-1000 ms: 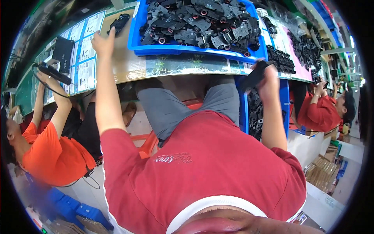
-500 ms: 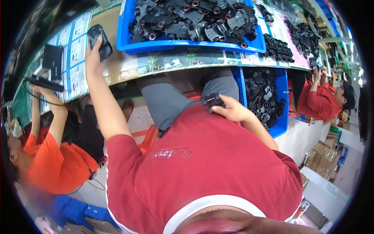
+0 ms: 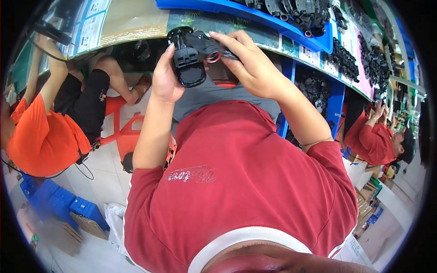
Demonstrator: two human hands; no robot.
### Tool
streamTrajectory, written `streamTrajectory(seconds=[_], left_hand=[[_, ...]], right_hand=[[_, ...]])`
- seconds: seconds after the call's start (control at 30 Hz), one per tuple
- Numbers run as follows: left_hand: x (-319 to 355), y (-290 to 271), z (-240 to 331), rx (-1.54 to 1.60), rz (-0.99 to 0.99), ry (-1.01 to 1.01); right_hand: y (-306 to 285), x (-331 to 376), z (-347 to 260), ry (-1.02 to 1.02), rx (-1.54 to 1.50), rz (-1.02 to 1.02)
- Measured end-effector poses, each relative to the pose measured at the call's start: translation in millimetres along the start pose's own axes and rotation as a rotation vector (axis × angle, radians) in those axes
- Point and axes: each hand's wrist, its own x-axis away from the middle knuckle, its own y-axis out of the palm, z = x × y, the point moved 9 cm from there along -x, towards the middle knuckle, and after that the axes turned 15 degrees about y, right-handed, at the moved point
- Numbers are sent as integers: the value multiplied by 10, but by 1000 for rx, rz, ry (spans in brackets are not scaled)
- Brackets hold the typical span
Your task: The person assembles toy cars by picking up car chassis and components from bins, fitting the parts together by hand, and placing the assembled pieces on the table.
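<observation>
My left hand (image 3: 167, 81) grips a black glossy plastic housing (image 3: 190, 75), long and rounded, from its left side. The thumb lies along the edge; the other fingers are mostly hidden behind it. My right hand (image 3: 255, 66) comes in from the right, closed on a curved black plastic part (image 3: 205, 44) with a reddish ring at its lower side. The two pieces meet or overlap in front of my lap, by the table edge. Whether they are joined I cannot tell.
A blue tray (image 3: 273, 20) of similar black parts stands on the table ahead. Rows of black pieces (image 3: 346, 59) lie to its right. Below the table edge is another blue bin (image 3: 336, 107) of parts. People in orange (image 3: 50, 136) and red (image 3: 371, 141) sit either side.
My left hand has come back from the table toward the middle with the housing. My right hand has risen from my lap to meet it. The view has shifted, so the tray appears higher.
</observation>
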Motion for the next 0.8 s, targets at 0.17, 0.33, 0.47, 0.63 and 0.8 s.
streamTrajectory(seconds=[0.17,0.33,0.47,0.63,0.8], left_hand=[[81,226,-265,19,-7,-72],[222,154,-611,-105,-68,-196],[264,189,-640,-202,-93,-153],[219,254,-530,-375,23,178],[271,386,-529,-283,-33,249]], right_hand=[[123,206,-13,-362,577,286],[49,305,-3,-452,571,240],[-212,398,127,-195,582,433],[159,663,739,413,-362,177],[258,587,549,342,-45,357]])
